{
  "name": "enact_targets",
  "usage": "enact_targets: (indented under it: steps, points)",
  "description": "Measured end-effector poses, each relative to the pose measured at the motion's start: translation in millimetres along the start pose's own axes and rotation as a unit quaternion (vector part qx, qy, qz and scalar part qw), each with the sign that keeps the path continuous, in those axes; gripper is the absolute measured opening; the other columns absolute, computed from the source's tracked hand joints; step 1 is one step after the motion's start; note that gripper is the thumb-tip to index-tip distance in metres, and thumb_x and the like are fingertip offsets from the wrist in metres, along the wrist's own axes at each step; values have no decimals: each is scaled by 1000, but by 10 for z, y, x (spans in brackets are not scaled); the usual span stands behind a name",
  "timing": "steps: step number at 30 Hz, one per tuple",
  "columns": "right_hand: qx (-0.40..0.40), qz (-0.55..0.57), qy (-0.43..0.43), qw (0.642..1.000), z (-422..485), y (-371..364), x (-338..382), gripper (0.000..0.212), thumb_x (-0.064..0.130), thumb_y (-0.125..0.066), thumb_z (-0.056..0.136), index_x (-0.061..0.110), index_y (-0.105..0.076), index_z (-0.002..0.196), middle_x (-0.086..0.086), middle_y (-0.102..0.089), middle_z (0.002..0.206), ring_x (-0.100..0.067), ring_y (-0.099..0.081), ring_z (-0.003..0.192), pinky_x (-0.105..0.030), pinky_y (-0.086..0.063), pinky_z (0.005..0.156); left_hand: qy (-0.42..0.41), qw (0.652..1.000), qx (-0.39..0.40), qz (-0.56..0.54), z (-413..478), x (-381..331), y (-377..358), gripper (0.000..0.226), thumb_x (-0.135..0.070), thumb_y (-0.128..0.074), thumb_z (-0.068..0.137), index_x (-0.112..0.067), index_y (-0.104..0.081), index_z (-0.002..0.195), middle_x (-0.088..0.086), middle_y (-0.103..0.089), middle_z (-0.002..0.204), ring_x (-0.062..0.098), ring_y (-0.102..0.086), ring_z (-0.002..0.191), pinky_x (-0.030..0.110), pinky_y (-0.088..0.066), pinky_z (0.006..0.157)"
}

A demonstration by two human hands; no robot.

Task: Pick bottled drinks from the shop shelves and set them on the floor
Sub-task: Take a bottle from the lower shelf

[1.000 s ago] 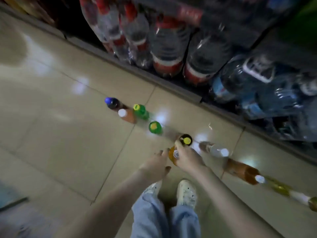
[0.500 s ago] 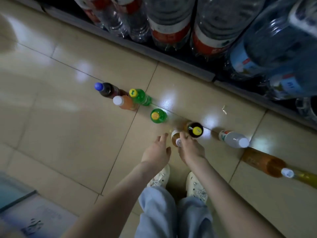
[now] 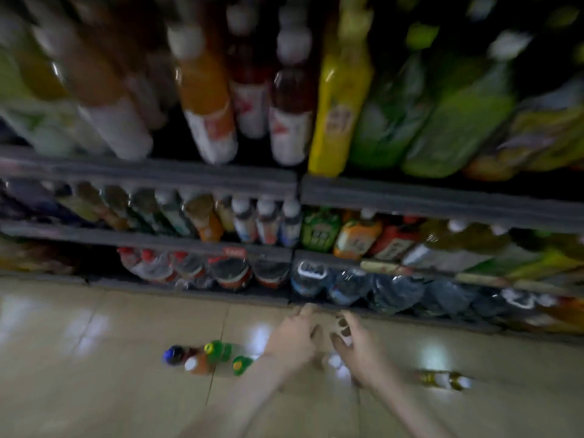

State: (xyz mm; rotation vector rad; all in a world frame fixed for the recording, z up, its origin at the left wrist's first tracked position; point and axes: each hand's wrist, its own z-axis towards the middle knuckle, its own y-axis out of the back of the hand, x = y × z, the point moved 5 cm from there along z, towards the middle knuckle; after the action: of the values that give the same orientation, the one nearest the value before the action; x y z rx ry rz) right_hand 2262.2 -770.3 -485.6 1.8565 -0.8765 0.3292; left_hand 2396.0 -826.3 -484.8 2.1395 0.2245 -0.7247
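Observation:
The frame is blurred by motion. My left hand (image 3: 292,338) and my right hand (image 3: 355,352) hover side by side above the tiled floor (image 3: 94,358), fingers loosely curled, holding nothing. On the floor to their left stand a blue-capped dark bottle (image 3: 172,355), a white-capped orange bottle (image 3: 197,365) and two green bottles with yellow caps (image 3: 218,350) (image 3: 241,365). A yellowish bottle (image 3: 442,379) shows on the floor to the right. Shelves (image 3: 221,178) ahead hold rows of bottled drinks.
Large water bottles (image 3: 230,273) fill the bottom shelf just beyond my hands. The middle shelf holds small juice and tea bottles (image 3: 357,238). The top shelf carries tall orange, red, yellow and green bottles (image 3: 341,99).
The view has swung up from the floor to the shelves. My right hand has let go of the orange bottle and both hands have lifted off the floor row.

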Motion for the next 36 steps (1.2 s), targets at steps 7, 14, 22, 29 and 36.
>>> enact_targets:
  steps: [7,14,22,29,36]
  points:
    - [-106,61,60,991,-925,1638,-17,47,11,-61,87,24,-47,130,7,-52,126,-4,-54,112,-3,-36,86,-177,984,-8,22,-503,-1967,305,41,-33,-45,95,-26,-41,136,3,-57,128,21,-54,117,34,-45,95]
    - [-177,61,67,980,-1661,2959,-889,48,24,-60,93,35,-38,135,15,-49,128,5,-54,104,-7,-42,85,-227,972,-50,21,-837,-3361,-28,46,-39,-45,97,-31,-35,141,-2,-53,133,17,-53,117,31,-47,95]
    - [-208,67,87,972,-1793,3992,-1471,55,27,-53,98,48,-26,142,24,-32,136,7,-51,101,-10,-48,70,-245,961,-125,40,-758,-4407,-200,48,-32,-43,98,-29,-32,145,-4,-37,147,18,-47,126,26,-42,92]
    - [-241,60,86,965,-1475,4447,-1750,48,26,-48,100,41,-33,143,18,-35,134,1,-48,110,-15,-45,79,-266,948,-149,87,-220,-4975,-186,52,-30,-45,99,-30,-26,148,-3,-33,146,17,-51,119,23,-44,83]
    - [-294,66,21,953,-1438,5140,-2526,56,25,-50,100,30,-25,149,8,-32,146,-12,-42,128,-21,-40,93,-303,933,-139,132,280,-5819,-540,53,-35,-43,100,-29,-22,149,-2,-25,151,23,-57,108,21,-41,65]
